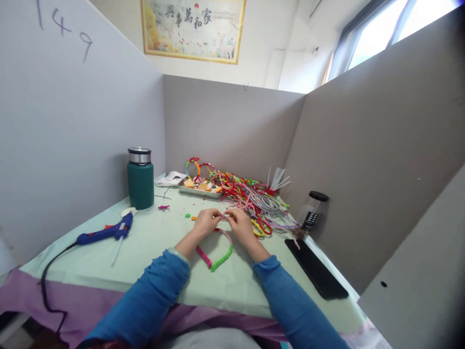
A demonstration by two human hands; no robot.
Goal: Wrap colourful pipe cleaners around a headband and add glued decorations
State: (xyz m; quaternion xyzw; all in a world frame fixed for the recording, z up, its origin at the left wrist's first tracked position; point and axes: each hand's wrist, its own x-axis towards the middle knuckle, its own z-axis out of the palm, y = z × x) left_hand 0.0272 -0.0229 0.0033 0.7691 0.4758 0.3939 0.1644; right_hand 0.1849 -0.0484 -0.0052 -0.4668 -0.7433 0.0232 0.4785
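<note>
My left hand (208, 222) and my right hand (240, 226) meet over the middle of the table, fingertips pinched close together. Between them shows a small pale purple bit, too little of it visible to name. Just below my hands lies a headband (229, 253) wrapped in fuzzy pink and green pipe cleaner, its two ends pointing toward me. My wrists flank its curved top without visibly holding it. Beyond my right hand spreads a big heap of coloured pipe cleaners (250, 194). Small green (188, 215) and orange pieces (193, 218) lie near my left hand.
On the left are a blue glue gun (105, 233) with its cord and a green bottle (140, 179). At the back, a metal tray (199, 192) stands beside glue sticks (279, 179). A black phone (316, 269) and clear jar (313, 213) sit right. Partitions enclose the table.
</note>
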